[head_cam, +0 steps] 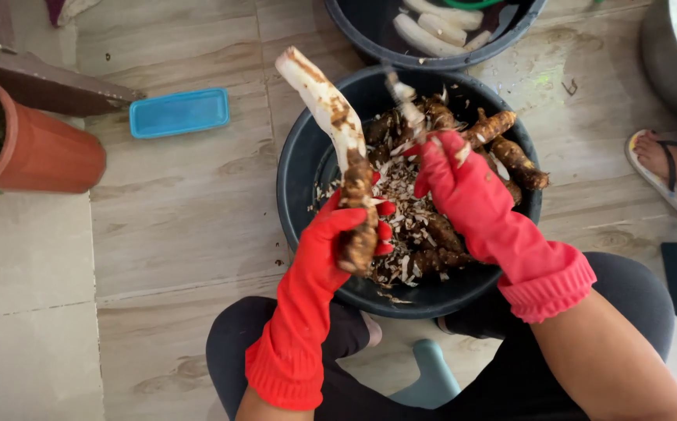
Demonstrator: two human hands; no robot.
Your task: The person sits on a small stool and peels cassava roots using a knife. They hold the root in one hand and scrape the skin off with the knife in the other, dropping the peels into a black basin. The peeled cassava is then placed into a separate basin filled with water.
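Left hand, red-gloved, clenched around the brown unpeeled end of a long cassava root, peeled white tip angled up toward eleven o'clock over the black basin. Right hand closed on a blurred knife, blade up at twelve o'clock. Risky here: wet glove on slick peeled flesh, so possibly a slip and the blade skidding toward the left fingers. Peelings heaped in the basin with more unpeeled roots; at three o'clock a sandalled foot close by, exposed to anything dropped.
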